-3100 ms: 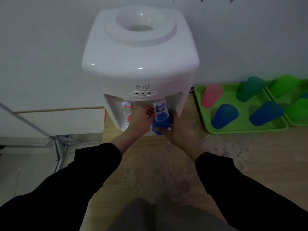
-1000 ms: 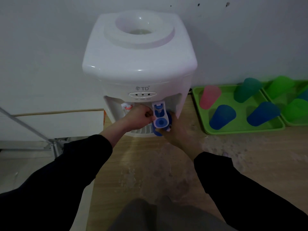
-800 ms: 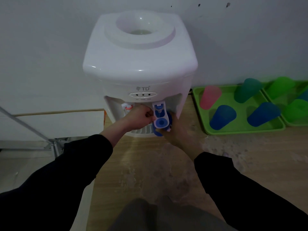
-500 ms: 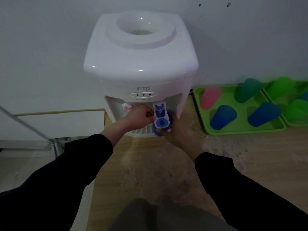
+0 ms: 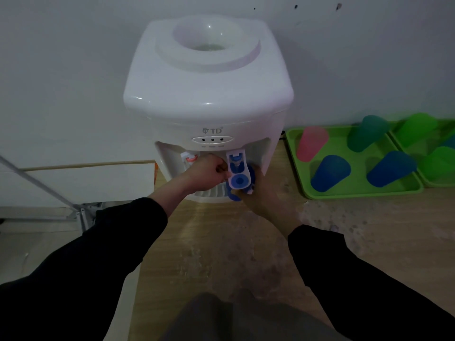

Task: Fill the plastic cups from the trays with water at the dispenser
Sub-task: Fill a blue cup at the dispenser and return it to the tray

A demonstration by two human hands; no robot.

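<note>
A white water dispenser [image 5: 209, 77] stands against the wall on a wooden counter. My right hand [image 5: 261, 195] holds a blue plastic cup [image 5: 251, 172] under the blue tap [image 5: 237, 169]; the tap hides most of the cup. My left hand [image 5: 205, 174] is closed against the left side of the blue tap lever. A red tap [image 5: 188, 157] sits to the left, partly behind my left hand. On the right, a green tray [image 5: 344, 193] carries a pink cup [image 5: 311, 143], a teal cup [image 5: 366, 132] and two blue cups [image 5: 330, 173], all upside down.
A second green tray [image 5: 428, 185] with green cups [image 5: 418, 129] lies at the far right edge. The wooden counter [image 5: 221, 242] shows pale stains in front of the dispenser. Left of the counter, a metal frame [image 5: 37, 180] stands over a lower white surface.
Both hands and the cup stay at the blue tap. Only the view has shifted slightly.
</note>
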